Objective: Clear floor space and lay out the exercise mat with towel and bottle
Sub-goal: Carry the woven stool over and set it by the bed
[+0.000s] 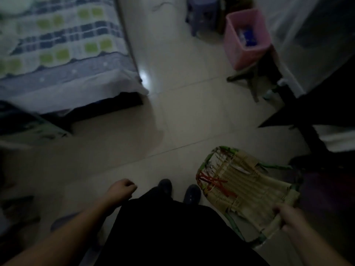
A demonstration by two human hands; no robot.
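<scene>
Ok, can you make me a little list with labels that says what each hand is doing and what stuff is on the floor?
Left hand: left hand loosely curled, holding nothing
Right hand: right hand grips the edge of a woven chair with a green frame
Floor: pale tiled floor, bare in the middle
Left side: bed with a checked cover
Far right: pink bin with something blue inside
Far end: purple stool
Feet: dark shoes side by side
Mat, towel, bottle: not in view

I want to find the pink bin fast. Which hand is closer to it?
Right. The right hand grips the woven chair, below the pink bin; the left hand hangs farther off, across the floor.
</scene>
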